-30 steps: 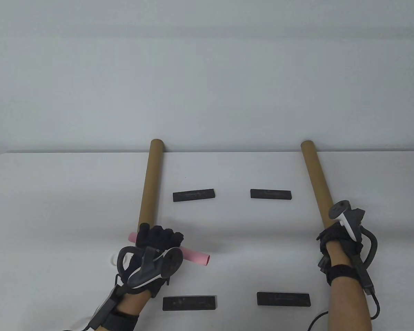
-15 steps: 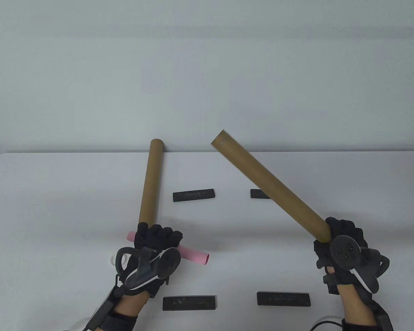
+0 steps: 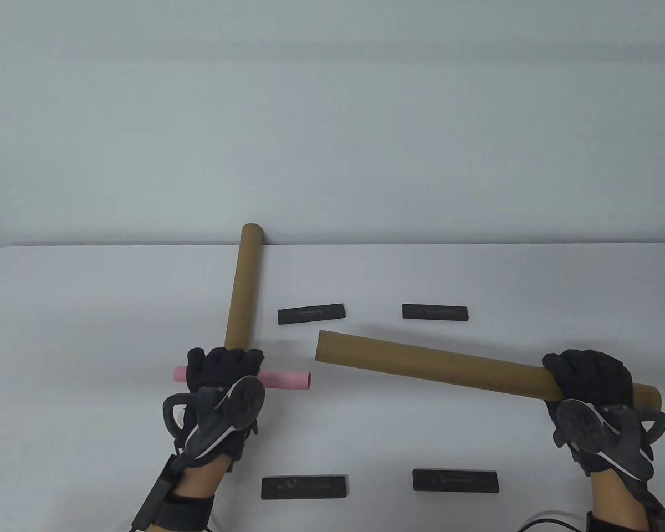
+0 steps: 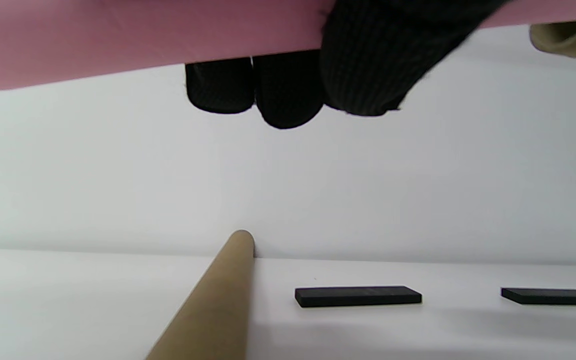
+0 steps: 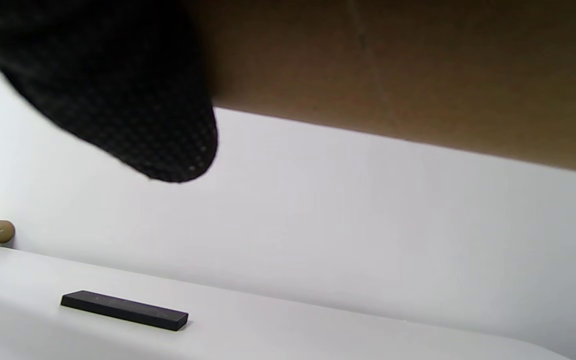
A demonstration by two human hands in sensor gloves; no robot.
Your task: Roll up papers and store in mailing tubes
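My left hand (image 3: 224,372) grips a rolled pink paper (image 3: 285,380) and holds it level above the table; the roll fills the top of the left wrist view (image 4: 118,40). My right hand (image 3: 587,379) grips a brown mailing tube (image 3: 438,366) near its right end and holds it almost level, its open left end close to the roll's right end. That tube fills the top of the right wrist view (image 5: 393,75). A second brown tube (image 3: 243,291) lies on the table behind my left hand, running away from me; it also shows in the left wrist view (image 4: 208,310).
Several flat black bars lie on the white table (image 3: 61,332): two at the middle (image 3: 312,313) (image 3: 435,312) and two near the front edge (image 3: 304,487) (image 3: 455,480). A plain wall stands behind the table's far edge.
My right hand lifted the right tube off the table and swung it down to lie almost level, pointing left at the pink roll. My left hand raised the roll and shifted it left.
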